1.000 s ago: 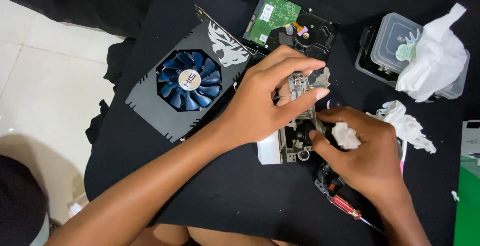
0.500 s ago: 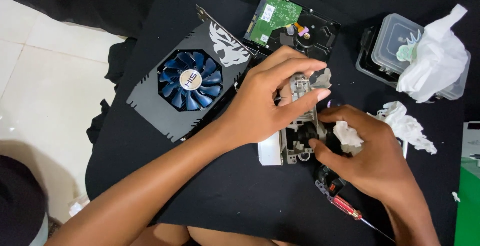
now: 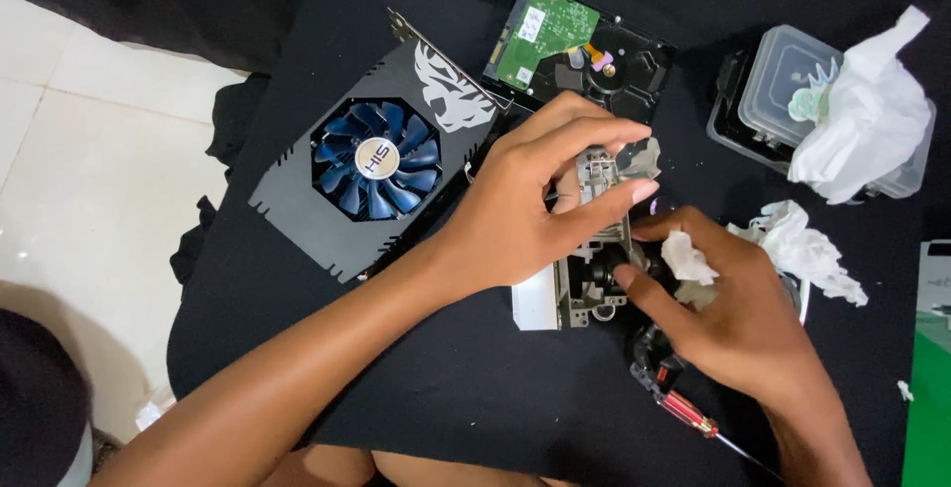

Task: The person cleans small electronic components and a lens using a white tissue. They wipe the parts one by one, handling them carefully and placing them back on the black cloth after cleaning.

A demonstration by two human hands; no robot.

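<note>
— Where could hands pass on the black cloth [image 3: 475, 398]?

— Along the near edge, between the forearms, the cloth lies bare. The red-handled screwdriver [image 3: 693, 420] lies just right of that.

— And to the left?

— The graphics card [image 3: 381, 155] fills it. Behind, the hard drive [image 3: 584, 46] blocks the far side.

— The right?

— Crowded: crumpled tissue [image 3: 807, 249] near the right hand [image 3: 733, 319], and a clear plastic box [image 3: 792, 101] with more tissue behind it.

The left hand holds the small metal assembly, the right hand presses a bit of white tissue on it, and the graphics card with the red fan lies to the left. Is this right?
Not quite. In the head view the fan on the graphics card is blue, not red. The rest stands: the left hand holds the small metal assembly, and the right hand presses white tissue on it.
</note>
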